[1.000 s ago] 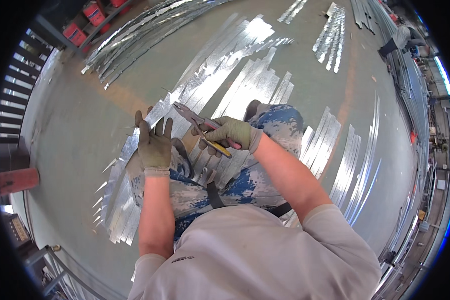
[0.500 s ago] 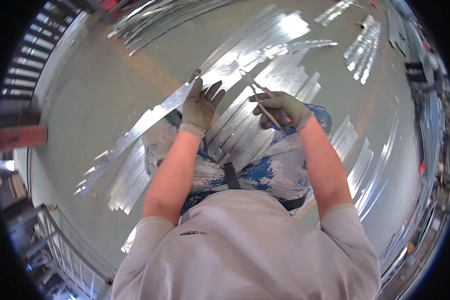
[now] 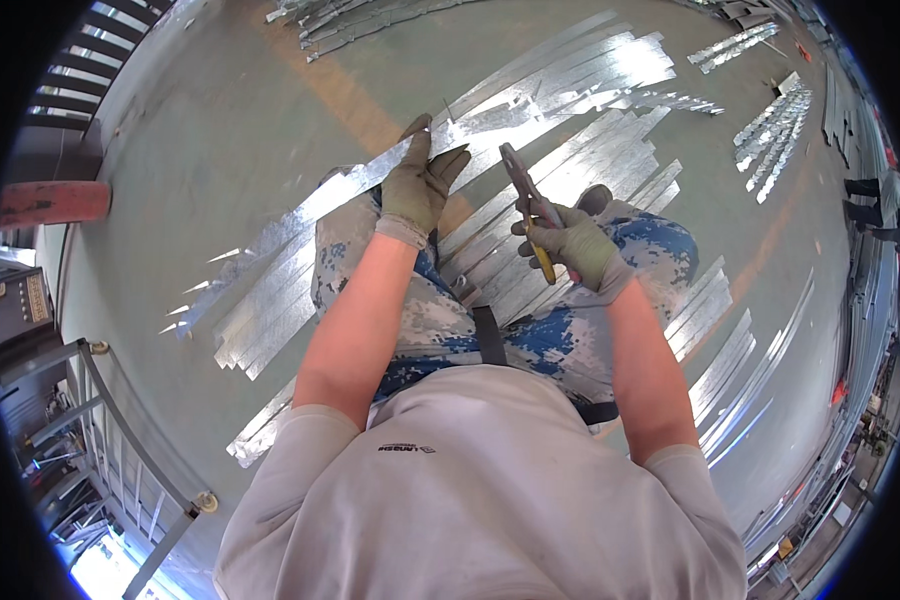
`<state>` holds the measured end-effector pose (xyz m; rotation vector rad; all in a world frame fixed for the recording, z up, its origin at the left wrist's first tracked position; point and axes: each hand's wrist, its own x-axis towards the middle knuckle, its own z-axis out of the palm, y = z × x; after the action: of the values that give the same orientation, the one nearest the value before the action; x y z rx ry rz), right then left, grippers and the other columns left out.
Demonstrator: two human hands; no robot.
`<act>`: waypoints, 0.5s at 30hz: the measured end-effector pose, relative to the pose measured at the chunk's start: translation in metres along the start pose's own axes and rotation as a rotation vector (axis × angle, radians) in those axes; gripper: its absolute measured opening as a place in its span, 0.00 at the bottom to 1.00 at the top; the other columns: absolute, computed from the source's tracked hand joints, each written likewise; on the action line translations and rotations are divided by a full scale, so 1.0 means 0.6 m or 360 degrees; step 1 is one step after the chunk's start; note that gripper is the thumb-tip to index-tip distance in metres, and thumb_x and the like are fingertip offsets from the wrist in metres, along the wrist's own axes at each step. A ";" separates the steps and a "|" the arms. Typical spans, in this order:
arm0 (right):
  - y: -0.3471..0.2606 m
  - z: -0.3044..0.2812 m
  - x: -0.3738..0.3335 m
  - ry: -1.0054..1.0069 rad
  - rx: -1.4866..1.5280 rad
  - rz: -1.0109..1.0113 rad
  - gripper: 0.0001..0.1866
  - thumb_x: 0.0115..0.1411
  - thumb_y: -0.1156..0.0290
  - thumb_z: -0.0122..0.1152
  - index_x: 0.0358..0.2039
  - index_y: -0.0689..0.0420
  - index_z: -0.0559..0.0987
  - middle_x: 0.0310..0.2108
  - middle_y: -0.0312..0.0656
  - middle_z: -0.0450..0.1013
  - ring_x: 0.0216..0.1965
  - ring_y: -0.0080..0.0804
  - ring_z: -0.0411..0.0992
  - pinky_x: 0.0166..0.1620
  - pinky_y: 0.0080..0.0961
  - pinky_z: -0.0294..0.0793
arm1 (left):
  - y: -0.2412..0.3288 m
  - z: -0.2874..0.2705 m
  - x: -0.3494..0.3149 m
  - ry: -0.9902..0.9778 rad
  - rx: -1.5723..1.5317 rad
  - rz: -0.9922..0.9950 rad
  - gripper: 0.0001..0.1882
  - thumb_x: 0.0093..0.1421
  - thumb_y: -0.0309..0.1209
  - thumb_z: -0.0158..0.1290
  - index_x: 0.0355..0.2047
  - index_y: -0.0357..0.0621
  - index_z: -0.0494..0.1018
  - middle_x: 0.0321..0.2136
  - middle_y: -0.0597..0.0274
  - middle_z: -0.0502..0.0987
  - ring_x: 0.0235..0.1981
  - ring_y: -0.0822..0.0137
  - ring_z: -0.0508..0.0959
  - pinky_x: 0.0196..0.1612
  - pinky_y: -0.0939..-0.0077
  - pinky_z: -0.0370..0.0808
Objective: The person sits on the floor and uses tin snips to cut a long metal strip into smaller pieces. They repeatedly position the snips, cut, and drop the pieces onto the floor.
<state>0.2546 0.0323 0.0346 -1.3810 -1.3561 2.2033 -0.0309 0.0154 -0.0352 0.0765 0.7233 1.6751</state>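
Pliers (image 3: pixel 523 180) with red and yellow handles, clasped in the gloved right hand (image 3: pixel 578 245), fingers wrapped round the grips, head pointing up and away from the body. Apart from the long metal strip (image 3: pixel 342 190), with no contact made at this instant. Strip across the front of the left knee, slanting from low at left to up past the left hand (image 3: pixel 410 190). Resting on the knee or just clear of it: cannot tell. On that side, a gloved palm touching the strip, fingers partly spread and loosely curved; true grip or mere support, again cannot tell. Beyond and between the knees, more flat strips (image 3: pixel 590 150) side by side on the floor (image 3: pixel 240 200).

By the look of it, a positioning step: strip steadied at left, tool ready at right. Needed for the next move, probably: a steady left hand, pliers swung across to the strip's edge, gloved fingertips kept well away from the biting end.
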 end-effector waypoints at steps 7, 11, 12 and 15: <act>0.011 0.056 0.022 0.0040 -0.0221 -0.0084 0.20 0.73 0.62 0.69 0.58 0.61 0.81 0.39 0.40 0.82 0.40 0.26 0.81 0.44 0.27 0.81 | -0.001 0.010 -0.007 0.0054 0.0048 -0.0002 0.20 0.83 0.37 0.49 0.70 0.47 0.72 0.53 0.52 0.85 0.52 0.50 0.88 0.61 0.51 0.87; 0.015 0.062 0.033 0.0007 -0.0342 -0.0142 0.20 0.73 0.61 0.68 0.59 0.60 0.81 0.36 0.37 0.79 0.34 0.23 0.76 0.36 0.26 0.78 | -0.001 0.016 -0.010 0.0043 0.0012 0.0017 0.20 0.83 0.36 0.50 0.69 0.46 0.73 0.54 0.52 0.84 0.52 0.51 0.88 0.60 0.52 0.88; 0.015 0.065 0.035 -0.0009 -0.0353 -0.0146 0.20 0.73 0.62 0.67 0.59 0.59 0.81 0.35 0.36 0.78 0.32 0.22 0.74 0.33 0.26 0.76 | -0.003 0.014 -0.011 0.0053 0.0009 0.0020 0.19 0.82 0.35 0.50 0.69 0.46 0.73 0.54 0.52 0.84 0.52 0.51 0.88 0.59 0.52 0.88; 0.014 0.073 0.038 -0.0011 -0.0411 -0.0149 0.19 0.73 0.62 0.67 0.58 0.58 0.80 0.31 0.33 0.74 0.26 0.20 0.70 0.26 0.25 0.71 | -0.003 0.012 -0.009 0.0012 0.0017 0.0053 0.19 0.82 0.35 0.50 0.68 0.45 0.74 0.56 0.52 0.83 0.53 0.52 0.87 0.58 0.53 0.88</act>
<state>0.2097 0.0151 0.0201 -1.3587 -1.7202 2.0319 -0.0249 0.0132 -0.0285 0.0903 0.7406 1.7044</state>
